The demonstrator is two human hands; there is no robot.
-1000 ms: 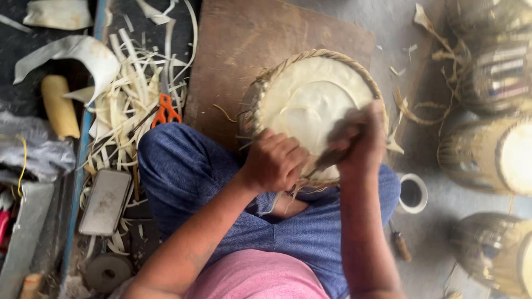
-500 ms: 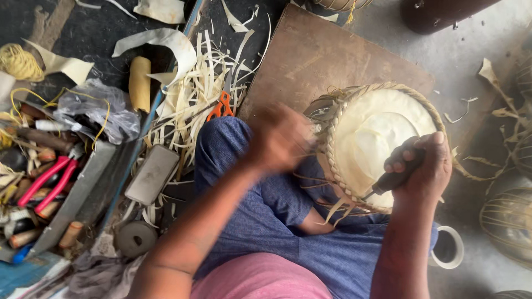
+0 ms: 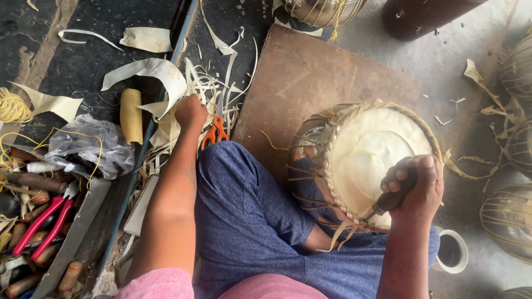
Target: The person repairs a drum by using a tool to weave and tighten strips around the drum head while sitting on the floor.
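A round drum point(image 3: 368, 160) with a cream skin head and a braided strap rim rests against my lap, on legs in blue trousers. My right hand point(image 3: 415, 185) is closed around a dark-handled tool point(image 3: 388, 202) at the drum's near edge. My left hand point(image 3: 190, 112) reaches out to the left, fingers curled down into a pile of pale strips point(image 3: 183, 111), right beside orange-handled scissors point(image 3: 215, 133). Whether it grips a strip is hidden.
A brown board point(image 3: 310, 77) lies under the drum. Left: a tray of tools with red-handled pliers point(image 3: 44, 224), a crumpled plastic bag point(image 3: 88, 144), a yellowish roll point(image 3: 131, 115). A white cup point(image 3: 451, 252) stands at right, near more drums point(image 3: 510, 216).
My left hand left the drum's rim and reached out left to the strips by the scissors. My right hand kept the tool at the drum. The view swung left.
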